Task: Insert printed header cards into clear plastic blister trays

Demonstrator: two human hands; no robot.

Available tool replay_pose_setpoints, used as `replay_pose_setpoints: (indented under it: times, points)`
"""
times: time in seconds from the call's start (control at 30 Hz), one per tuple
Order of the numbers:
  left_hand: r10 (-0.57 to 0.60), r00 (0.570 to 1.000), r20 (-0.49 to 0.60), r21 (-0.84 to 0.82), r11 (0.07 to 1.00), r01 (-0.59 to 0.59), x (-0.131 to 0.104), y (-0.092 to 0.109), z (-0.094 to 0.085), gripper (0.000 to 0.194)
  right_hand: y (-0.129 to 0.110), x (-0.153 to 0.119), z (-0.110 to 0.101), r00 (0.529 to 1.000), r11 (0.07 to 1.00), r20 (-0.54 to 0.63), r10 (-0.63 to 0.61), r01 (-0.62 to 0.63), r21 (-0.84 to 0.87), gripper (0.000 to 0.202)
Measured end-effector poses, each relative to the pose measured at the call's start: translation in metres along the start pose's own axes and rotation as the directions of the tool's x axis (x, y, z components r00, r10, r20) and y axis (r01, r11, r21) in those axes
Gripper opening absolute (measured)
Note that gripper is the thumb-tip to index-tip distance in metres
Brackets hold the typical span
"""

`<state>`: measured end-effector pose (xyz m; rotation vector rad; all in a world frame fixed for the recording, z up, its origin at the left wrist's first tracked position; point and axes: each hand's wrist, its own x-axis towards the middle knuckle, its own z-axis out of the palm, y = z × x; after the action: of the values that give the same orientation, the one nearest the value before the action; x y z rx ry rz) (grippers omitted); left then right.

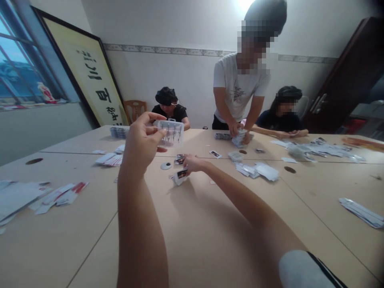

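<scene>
My left hand (145, 138) is raised above the table and pinches a flat clear plastic case (174, 134) between thumb and fingers. Several small dark pieces, hook- or swivel-like, sit in a row inside it. Lower down and to the right, my right hand (193, 164) reaches to the tabletop with its fingers closed on a dark printed card (181, 174) with white material beneath it. Another dark printed card (179, 159) lies just behind those fingers. A round white disc with a dark centre (165, 165) is to the left of them.
White paper slips (110, 159) and more papers (60, 196) lie at left. Clear packets (259, 170) and a single card (215, 154) are at right. Across the wooden table (216, 224), one person (240, 88) stands handling packets; two others sit.
</scene>
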<state>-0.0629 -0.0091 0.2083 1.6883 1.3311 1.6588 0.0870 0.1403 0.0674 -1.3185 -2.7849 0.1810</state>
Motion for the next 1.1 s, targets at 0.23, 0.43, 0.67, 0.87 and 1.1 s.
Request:
replay_pose_setpoints:
  times: [0.23, 0.43, 0.67, 0.87, 1.1]
  points:
    - [-0.004, 1.0, 0.006, -0.013, 1.0, 0.004, 0.001, -0.005, -0.006, 0.032, -0.024, 0.006, 0.008, 1.0, 0.992, 0.022, -0.023, 0.026, -0.125, 0.025]
    - [-0.01, 1.0, 0.0, -0.03, 1.0, 0.01, 0.003, -0.009, -0.007, 0.031, -0.025, -0.01, 0.001, 0.992, 0.996, -0.125, 0.01, -0.021, -0.083, 0.03]
    - [-0.027, 0.951, 0.307, -0.11, 0.992, 0.063, -0.003, 0.006, 0.006, 0.036, -0.005, -0.067, -0.051, 0.727, 0.759, -0.599, 0.336, 0.167, 0.629, 0.031]
    - [-0.021, 0.88, 0.475, -0.13, 0.987, 0.094, -0.024, 0.034, 0.026, 0.045, -0.027, -0.153, -0.093, 0.211, 0.816, -0.91, 0.357, 0.404, 0.414, 0.024]
    - [0.036, 0.848, 0.529, -0.113, 0.993, 0.028, -0.045, 0.054, 0.039, 0.047, -0.056, -0.183, -0.1, 0.188, 0.897, -0.976, 0.109, 0.405, 0.178, 0.006]
